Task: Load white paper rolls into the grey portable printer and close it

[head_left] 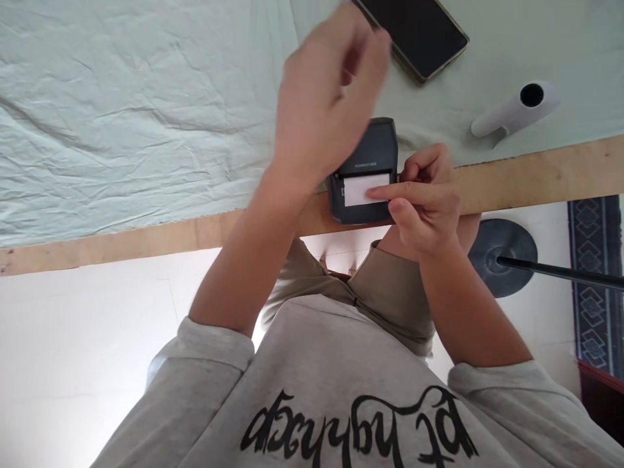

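Observation:
A small dark grey portable label printer [373, 144] sits at the wooden edge of the table, with a strip of white label paper [357, 190] showing at its slot. My right hand [429, 201] is beside the printer, its index finger stretched out with the tip on the paper. The thumb stands apart and the other fingers are bent. My left hand [324, 97] is raised over the printer's upper left side and hides part of it. Its fingers are curled in towards the thumb, slightly blurred, and whatever they may hold is hidden.
Beyond my left hand lies a dark smartphone [422, 32]. To the right stands a white rounded device [511, 114] with a black round opening. A pale green cloth [136, 117] covers the table up to its wooden edge [536, 170]. Below is a round black base [504, 244] with a pole.

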Motion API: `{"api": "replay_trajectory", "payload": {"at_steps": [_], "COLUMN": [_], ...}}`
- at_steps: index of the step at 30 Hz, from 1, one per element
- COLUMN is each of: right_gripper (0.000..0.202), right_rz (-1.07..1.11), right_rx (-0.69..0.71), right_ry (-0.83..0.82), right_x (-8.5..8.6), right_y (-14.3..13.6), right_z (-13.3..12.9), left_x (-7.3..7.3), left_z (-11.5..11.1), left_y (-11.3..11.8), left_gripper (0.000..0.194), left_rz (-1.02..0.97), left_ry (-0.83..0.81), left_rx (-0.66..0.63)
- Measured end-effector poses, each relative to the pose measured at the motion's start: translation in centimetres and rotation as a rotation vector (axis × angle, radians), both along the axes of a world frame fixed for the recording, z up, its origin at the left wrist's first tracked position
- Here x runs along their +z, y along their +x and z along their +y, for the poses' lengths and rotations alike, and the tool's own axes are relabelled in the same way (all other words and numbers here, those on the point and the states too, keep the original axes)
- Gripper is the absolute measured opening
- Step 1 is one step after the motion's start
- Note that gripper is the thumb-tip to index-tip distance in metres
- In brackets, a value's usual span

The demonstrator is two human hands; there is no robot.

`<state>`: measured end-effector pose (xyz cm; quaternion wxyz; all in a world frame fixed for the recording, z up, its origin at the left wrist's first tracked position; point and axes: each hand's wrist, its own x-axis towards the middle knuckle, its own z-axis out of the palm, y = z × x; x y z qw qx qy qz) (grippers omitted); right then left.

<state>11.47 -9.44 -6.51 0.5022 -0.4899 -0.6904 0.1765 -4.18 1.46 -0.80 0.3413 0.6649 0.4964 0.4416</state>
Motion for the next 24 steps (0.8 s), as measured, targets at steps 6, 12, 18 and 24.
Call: {"api": "replay_trajectory", "payload": {"at_steps": [6,12,18,24], "right_gripper": [0.046,0.016,0.059,0.081], "right_rz": [-0.028,-0.094,-0.601,-0.694], "right_rx": [0.002,-0.265,-0.289,-0.327], "right_ry": [-0.038,0.095,-0.501,-0.734], "right_x": [0.2,4.9,7.6,5.6], "right_y": [0.6,2.7,1.3,1.2], "right_z": [-0.2,4.7,15.4,18.6], "left_x": [1.1,0.0,-0.7,-0.8], "left_z": [-1.5,-1.4,-0.9,-1.2], "left_y": [2.8,3.2,3.4,3.3], "left_gripper": [0.030,0.044,0.044,0.038], "left_rz": [0.790,0.891,0.823,0.750], "left_ry": [0.070,-0.022,0.001,-0.015], "left_rx": [-0.215,-0.312,-0.304,-0.319]}}
